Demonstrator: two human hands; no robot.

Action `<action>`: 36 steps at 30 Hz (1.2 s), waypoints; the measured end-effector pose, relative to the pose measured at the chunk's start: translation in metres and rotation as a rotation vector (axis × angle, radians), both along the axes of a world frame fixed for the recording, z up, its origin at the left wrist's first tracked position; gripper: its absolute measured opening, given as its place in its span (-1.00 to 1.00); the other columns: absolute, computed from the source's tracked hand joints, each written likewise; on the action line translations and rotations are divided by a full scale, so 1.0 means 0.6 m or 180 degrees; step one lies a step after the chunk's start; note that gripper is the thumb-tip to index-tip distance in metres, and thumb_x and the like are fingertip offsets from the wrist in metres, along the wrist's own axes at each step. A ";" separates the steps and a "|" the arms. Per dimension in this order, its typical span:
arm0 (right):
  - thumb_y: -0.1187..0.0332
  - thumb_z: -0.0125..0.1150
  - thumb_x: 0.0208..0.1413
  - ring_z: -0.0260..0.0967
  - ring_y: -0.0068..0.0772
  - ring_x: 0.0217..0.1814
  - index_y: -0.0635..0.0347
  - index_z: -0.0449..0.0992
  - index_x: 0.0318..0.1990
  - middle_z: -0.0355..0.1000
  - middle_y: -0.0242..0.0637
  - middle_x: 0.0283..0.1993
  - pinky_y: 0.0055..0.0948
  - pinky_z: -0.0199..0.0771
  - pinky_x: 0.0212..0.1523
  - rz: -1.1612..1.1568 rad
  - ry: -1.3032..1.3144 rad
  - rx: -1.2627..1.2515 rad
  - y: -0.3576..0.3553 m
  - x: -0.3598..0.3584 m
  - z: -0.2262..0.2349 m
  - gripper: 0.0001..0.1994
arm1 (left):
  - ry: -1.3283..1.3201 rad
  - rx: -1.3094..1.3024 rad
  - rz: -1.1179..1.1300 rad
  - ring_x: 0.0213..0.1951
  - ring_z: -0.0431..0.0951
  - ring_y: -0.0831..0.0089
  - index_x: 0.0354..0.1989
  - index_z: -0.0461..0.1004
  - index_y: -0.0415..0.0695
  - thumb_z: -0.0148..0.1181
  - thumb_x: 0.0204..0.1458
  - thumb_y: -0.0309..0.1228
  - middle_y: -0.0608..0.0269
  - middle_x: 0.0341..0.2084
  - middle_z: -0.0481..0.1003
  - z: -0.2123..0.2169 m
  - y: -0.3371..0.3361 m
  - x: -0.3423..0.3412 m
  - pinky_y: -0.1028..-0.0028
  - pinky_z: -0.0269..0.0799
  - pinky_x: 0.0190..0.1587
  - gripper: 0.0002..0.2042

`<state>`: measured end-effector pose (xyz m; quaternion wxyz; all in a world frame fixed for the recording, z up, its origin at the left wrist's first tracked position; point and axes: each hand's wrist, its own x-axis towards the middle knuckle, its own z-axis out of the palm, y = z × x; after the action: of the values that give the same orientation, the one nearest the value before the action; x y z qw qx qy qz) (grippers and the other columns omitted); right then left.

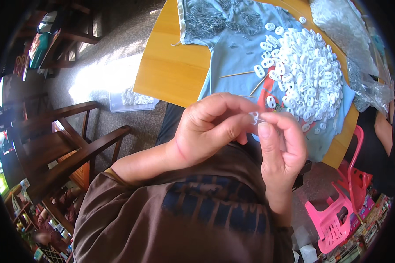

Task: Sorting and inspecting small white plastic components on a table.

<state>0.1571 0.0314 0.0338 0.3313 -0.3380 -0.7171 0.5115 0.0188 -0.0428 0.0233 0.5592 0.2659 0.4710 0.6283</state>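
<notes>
In front of my chest, my left hand (206, 122) pinches a small whitish piece (253, 116) with an opening in it between thumb and fingertips. My right hand (283, 142) meets it there, thumb and forefinger closed around a thin, clear sliver (261, 120) that touches or nearly touches the whitish piece. Fingers partly cover both. Just beyond my hands lies a big heap of white oval pieces (313, 74) with two holes each. Thin wooden sticks (237, 75) rest left of the heap. Small clear grey parts (206, 22) are spread farther back.
A light blue shirt (232, 55) covers much of the wooden table (173, 65). Clear plastic bags (342, 30) of parts sit at the far right. A clear bin (134, 105) of white pieces is on the floor, left. Wooden chairs (79, 153) and a pink chair (333, 219) flank me.
</notes>
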 end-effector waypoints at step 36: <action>0.56 0.14 -0.18 0.29 -0.20 -0.20 0.20 0.37 -0.31 0.34 -0.23 -0.29 -0.28 0.24 -0.19 0.0438 -0.1741 0.2737 0.099 -0.075 -0.029 -0.79 | -0.0229 0.0038 0.0717 -0.56 0.40 0.61 -0.15 0.37 -0.30 0.02 0.06 -0.55 0.19 -0.41 0.47 -0.021 -0.002 -0.046 0.65 0.32 -0.48 -0.81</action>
<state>0.1123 0.0911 0.0165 0.2062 -0.2446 -0.9437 0.0838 -0.0090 -0.0441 0.0106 0.5000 0.1919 0.4738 0.6990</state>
